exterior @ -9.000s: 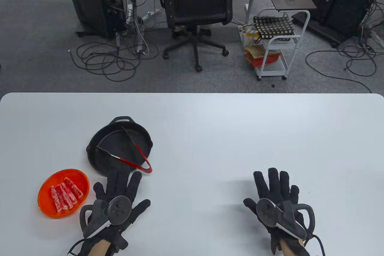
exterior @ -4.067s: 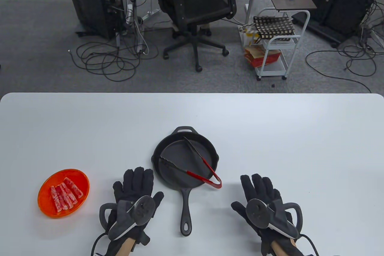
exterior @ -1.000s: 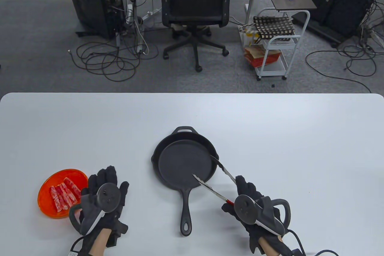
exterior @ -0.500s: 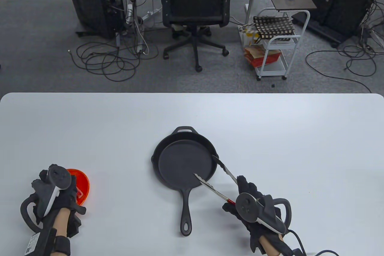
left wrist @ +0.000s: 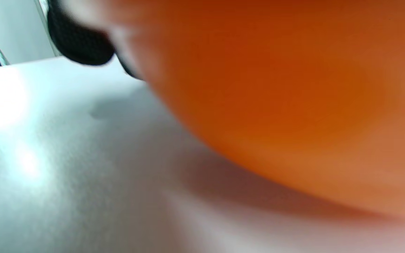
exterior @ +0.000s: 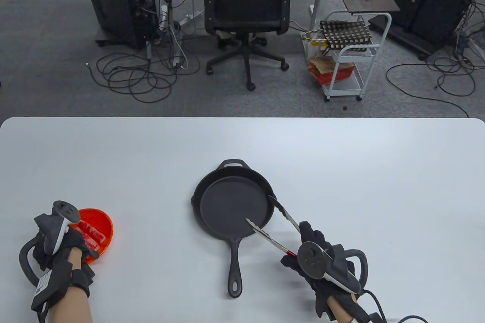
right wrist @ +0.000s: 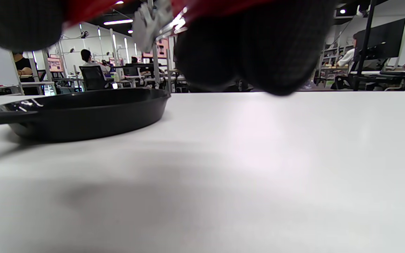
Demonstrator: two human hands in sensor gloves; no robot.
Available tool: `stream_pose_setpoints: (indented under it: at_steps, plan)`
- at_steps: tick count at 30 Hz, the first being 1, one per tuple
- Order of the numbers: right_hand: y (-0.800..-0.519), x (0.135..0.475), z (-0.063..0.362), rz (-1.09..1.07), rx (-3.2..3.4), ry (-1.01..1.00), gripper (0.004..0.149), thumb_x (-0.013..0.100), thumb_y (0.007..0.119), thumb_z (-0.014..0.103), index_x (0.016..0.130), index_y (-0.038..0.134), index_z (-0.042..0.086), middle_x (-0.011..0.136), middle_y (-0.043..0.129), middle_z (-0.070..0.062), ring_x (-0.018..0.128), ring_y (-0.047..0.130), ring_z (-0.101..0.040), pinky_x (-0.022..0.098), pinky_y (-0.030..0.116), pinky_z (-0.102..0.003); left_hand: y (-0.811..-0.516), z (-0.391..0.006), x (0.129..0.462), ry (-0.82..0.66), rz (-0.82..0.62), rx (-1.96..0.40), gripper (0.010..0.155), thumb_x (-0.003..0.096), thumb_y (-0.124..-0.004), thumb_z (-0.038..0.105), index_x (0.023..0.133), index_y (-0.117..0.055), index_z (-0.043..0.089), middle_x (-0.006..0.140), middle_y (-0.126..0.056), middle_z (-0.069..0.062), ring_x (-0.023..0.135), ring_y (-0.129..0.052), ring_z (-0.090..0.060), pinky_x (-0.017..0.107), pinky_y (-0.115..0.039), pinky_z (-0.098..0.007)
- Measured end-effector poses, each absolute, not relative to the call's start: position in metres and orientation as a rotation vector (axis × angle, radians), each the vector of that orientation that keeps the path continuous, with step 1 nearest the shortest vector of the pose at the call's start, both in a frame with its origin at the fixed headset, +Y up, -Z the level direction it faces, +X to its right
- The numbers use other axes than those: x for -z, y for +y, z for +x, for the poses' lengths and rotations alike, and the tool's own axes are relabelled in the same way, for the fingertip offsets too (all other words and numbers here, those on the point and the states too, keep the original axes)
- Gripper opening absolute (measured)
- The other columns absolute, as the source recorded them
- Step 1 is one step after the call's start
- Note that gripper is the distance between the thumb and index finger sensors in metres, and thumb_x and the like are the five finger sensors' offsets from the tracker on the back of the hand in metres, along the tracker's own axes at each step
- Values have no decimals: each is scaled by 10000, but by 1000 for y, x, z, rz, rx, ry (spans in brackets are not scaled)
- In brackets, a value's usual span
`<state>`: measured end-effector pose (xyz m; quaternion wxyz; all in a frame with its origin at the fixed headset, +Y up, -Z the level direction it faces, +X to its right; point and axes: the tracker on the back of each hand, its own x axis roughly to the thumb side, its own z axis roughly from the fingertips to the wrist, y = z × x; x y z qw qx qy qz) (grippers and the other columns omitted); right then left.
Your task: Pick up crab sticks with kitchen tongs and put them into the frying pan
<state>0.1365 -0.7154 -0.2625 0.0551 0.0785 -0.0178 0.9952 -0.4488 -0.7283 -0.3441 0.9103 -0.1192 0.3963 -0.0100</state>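
Observation:
The black frying pan (exterior: pixel 227 207) stands mid-table, its handle toward me and nothing in it. My right hand (exterior: pixel 302 241) grips the red-handled tongs (exterior: pixel 278 226); the two metal tips stand apart over the pan's right rim. In the right wrist view the pan (right wrist: pixel 83 110) lies left, with the fingers (right wrist: pixel 258 45) and the tongs (right wrist: pixel 149 21) at the top. Crab sticks (exterior: pixel 90 233) lie in the orange bowl (exterior: pixel 105 224) at the near left. My left hand (exterior: pixel 74 241), turned on its side, holds the bowl's near-left rim. The bowl's underside (left wrist: pixel 276 105) fills the left wrist view.
The white table (exterior: pixel 341 171) stretches wide to the right and back of the pan. Beyond its far edge stand an office chair (exterior: pixel 246 5), a white cart (exterior: pixel 350 61) and loose cables on the floor.
My left hand has swung round to the bowl's left side, turned on edge and taken hold of its rim; the sticks show again. The right hand with the tongs has barely moved.

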Motion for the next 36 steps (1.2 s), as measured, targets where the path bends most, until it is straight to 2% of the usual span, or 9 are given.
stream_pose_setpoints:
  at_steps: [4,6,11,15,20,27,33,34,36]
  plan:
    - [-716,263,136,240,-3022,-46,980,435,736,648,1116,488,-13,901,786,-209,530,978,-213,344,899,-382,-732,-453,341,829,-222,-56,526,563,-656,298,1084,-642,228,918,-838,-72,513,-1023,-212,395,-913,-404]
    - [-716,263,135,241,-3023,-40,979,435,736,647,1116,488,-11,901,785,-209,531,978,-214,345,899,-382,-732,-455,340,811,-228,-143,493,551,-666,321,1033,-688,220,877,-862,-62,423,-1039,-191,321,-932,-357]
    - [-716,263,133,249,-3021,-26,978,435,735,648,1115,489,-10,900,786,-207,530,978,-214,345,899,-381,-732,-455,332,731,-176,-401,490,554,-683,333,1023,-670,190,863,-849,-78,292,-1045,-182,200,-945,-302]
    - [-717,263,132,256,-3014,-21,978,434,736,648,1115,490,-10,899,787,-209,528,979,-212,343,899,-382,-734,-445,323,681,-116,-519,493,556,-690,323,1030,-659,188,903,-832,-98,239,-1054,-171,137,-954,-283]
    - [-718,263,130,260,-3009,-12,978,435,736,648,1115,490,-11,898,788,-207,525,979,-212,343,899,-382,-730,-420,316,596,-71,-725,495,572,-684,318,1044,-635,178,1015,-787,-214,185,-1047,-182,91,-940,-284]
    - [-718,263,129,262,-3007,-11,977,435,735,648,1114,490,-10,895,790,-205,521,980,-209,341,900,-379,-715,-365,312,406,-54,-830,504,565,-741,316,1032,-644,152,888,-921,-187,130,-1058,-174,50,-944,-269]
    - [-719,263,129,262,-3007,-11,976,435,735,648,1113,490,-10,894,790,-204,520,980,-209,340,900,-377,-717,-330,305,302,-58,-838,511,568,-753,320,1045,-638,177,876,-938,-161,124,-1056,-177,48,-943,-269]
    - [-719,263,129,262,-3007,-12,942,435,735,648,1112,491,41,893,791,-204,518,980,-208,338,900,-378,-718,-327,304,291,-60,-834,513,568,-753,322,1049,-638,183,875,-941,-159,123,-1055,-179,48,-941,-270]
    - [-719,263,129,261,-3000,-13,936,436,736,645,1111,494,42,887,796,-201,508,981,-204,334,901,-376,-717,-321,302,260,-59,-817,511,566,-758,324,1048,-653,192,866,-950,-159,117,-1047,-188,44,-933,-276]
